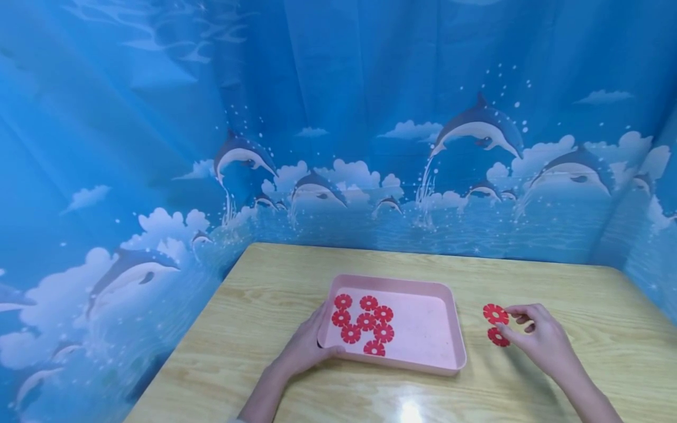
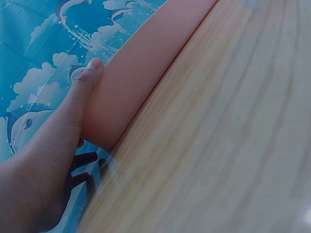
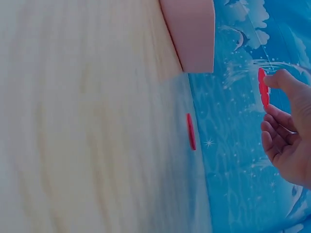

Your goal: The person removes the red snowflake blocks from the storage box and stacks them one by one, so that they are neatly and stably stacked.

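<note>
A pink tray (image 1: pixel 423 364) holds several red notched discs (image 1: pixel 367 321) in its left half. My left hand (image 1: pixel 302 348) grips the tray's near left corner, its thumb along the near rim; the left wrist view shows the thumb on the tray wall (image 2: pixel 141 63) and the other fingers behind the corner. Right of the tray, my right hand (image 1: pixel 547 341) pinches a red disc (image 1: pixel 495 314) between thumb and index finger, seen edge-on in the right wrist view (image 3: pixel 263 88). Another red disc (image 1: pixel 498 337) appears just below it, lying on the table in the right wrist view.
The light wooden table (image 1: pixel 254 294) extends around the tray on all sides. Behind it and at its left hangs a blue curtain (image 1: pixel 338 117) printed with dolphins and clouds. Light reflects off the table near its front edge.
</note>
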The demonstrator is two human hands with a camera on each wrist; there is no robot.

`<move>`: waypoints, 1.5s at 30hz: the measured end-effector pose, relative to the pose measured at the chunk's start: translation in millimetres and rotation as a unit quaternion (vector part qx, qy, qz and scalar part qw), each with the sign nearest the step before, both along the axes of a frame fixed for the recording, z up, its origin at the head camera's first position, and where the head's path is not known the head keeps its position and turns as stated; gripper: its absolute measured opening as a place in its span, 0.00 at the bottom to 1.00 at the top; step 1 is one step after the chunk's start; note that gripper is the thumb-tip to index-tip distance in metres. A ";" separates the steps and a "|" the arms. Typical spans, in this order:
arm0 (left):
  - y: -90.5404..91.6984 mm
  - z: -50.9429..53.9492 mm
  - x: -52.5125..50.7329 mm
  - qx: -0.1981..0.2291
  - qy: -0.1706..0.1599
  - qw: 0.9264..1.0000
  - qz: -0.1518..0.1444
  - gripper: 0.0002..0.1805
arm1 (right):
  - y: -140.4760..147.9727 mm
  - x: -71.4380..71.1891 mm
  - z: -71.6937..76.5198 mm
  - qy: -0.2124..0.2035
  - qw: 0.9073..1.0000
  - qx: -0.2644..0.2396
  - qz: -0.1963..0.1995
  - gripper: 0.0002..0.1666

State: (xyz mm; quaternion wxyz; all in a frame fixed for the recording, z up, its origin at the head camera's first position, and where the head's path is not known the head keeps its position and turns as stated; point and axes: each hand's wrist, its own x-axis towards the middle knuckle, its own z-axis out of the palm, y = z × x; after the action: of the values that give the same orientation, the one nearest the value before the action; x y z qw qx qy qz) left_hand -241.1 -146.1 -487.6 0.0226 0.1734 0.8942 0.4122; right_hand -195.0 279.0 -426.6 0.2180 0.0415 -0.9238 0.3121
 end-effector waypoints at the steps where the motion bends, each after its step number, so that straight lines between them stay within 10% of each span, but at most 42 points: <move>1: -0.1 -0.1 0.0 0.000 -0.001 1.000 0.000 0.57 | 1.5 0.1 -1.9 0.002 1.000 0.001 0.000 0.22; 18: 0.5 0.5 -0.3 -0.006 -0.001 1.000 0.001 0.58 | 26.2 -5.4 -52.1 0.007 0.999 -0.009 -0.031 0.19; 45: 0.1 -2.1 -1.8 -0.003 0.007 1.000 0.002 0.58 | 30.2 -10.0 -71.8 0.014 1.000 -0.007 -0.013 0.20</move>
State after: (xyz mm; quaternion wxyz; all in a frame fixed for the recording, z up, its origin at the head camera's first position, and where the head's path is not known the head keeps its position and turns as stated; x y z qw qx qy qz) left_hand -242.9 -146.0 -489.7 0.0164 0.1742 0.8959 0.4084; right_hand -205.0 309.2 -498.4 0.2350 0.0325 -0.9190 0.3147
